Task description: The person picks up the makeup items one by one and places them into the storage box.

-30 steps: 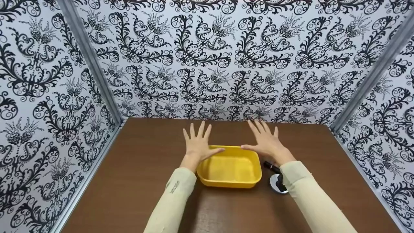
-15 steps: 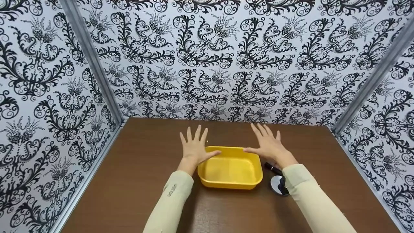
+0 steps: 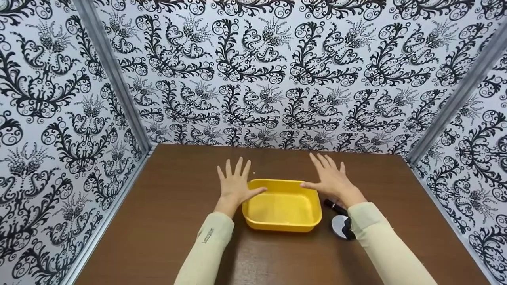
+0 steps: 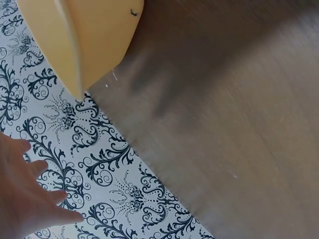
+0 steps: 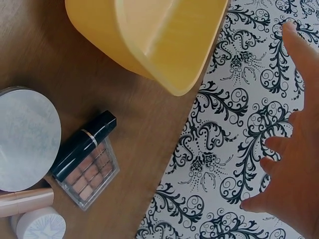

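Observation:
A yellow plastic basin (image 3: 282, 227) stands on the brown table, its inside visible and bare. My left hand (image 3: 234, 188) hovers by the basin's left rim with fingers spread, holding nothing. On the other side my right hand (image 3: 332, 182) hovers over the right rim, fingers also spread and nothing in them. Under the right forearm lie a black lipstick tube (image 5: 83, 145), a palette of pinkish-brown pans (image 5: 92, 174) and a round white compact (image 5: 25, 139). In the head view the right arm partly hides these.
A rose-gold tube (image 5: 27, 201) and a small white round jar (image 5: 42, 224) lie beside the compact. Patterned black-and-white walls (image 3: 253, 79) with grey metal posts (image 3: 113, 75) enclose the brown table (image 3: 174, 198) at back and sides.
My left hand has drifted left and toward me, away from the basin. The right hand has shifted slightly right and toward me. The basin looks still, apart from a small camera shift.

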